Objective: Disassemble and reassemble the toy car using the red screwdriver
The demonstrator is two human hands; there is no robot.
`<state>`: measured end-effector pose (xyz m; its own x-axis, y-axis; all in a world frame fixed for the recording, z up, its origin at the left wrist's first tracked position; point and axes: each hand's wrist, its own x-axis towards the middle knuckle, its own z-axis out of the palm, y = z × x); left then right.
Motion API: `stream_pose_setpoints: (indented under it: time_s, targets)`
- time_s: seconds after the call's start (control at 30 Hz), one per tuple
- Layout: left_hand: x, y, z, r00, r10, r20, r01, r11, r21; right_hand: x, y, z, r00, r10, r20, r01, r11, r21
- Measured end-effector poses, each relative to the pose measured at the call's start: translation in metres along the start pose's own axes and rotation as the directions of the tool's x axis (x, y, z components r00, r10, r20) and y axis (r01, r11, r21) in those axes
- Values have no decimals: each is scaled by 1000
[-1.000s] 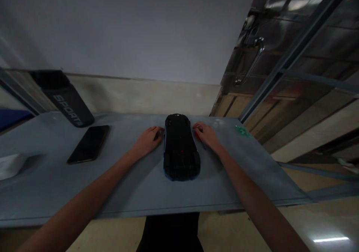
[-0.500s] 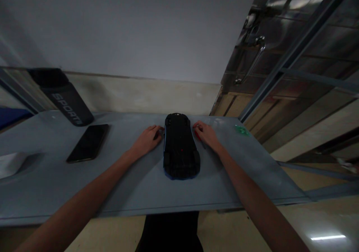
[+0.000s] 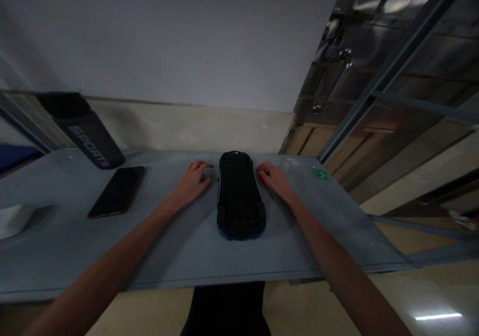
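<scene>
A black toy car is seen in the middle of the frame, laid upside down on a grey table, with its flat underside and four wheels turned up and a thin blue edge visible along its body near the table. The left hand is placed flat on the table just beside the left flank of the car, its fingers stretched forward and a little apart, and nothing is held in it; whether the fingertips touch the car cannot be told. The right hand is laid just beside the right flank, the fingers loosely curved and close together; something small and red is seen under them, but it cannot be told what it is or if it is gripped. The car is judged to be a light, stiff plastic shell with a smooth surface, so it may slip on the table; the wheels and small parts are probably fragile. It is best taken by the two long sides near the middle, between the wheels. In the left of the frame a dark phone is lying flat, and behind it a black bottle marked SPORTS is seen.
</scene>
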<state>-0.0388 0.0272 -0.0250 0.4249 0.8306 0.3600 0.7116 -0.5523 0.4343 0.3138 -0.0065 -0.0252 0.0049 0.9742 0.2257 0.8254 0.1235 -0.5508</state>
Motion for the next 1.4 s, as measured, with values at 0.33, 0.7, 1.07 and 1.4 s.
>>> stream_pose_setpoints:
  time_s: [0.33, 0.7, 1.07, 1.4]
  targets:
    - [7, -20, -24, 973, -199, -115, 210, 973, 92, 1, -1, -1, 1000, 8, 10, -8, 1000, -4]
    - [6, -23, -48, 908, -375, -188, 404, 902, 152, -2, -6, -3, 1000, 19, 19, -19, 1000, -3]
    - [-11, -25, -62, 815, -528, -239, 571, 802, 177, -2, -9, -5, 1000, 21, 18, -21, 1000, -6]
    - [-12, -23, -60, 811, -551, -196, 583, 787, 201, 0, -3, -2, 1000, 11, 10, -11, 1000, -9]
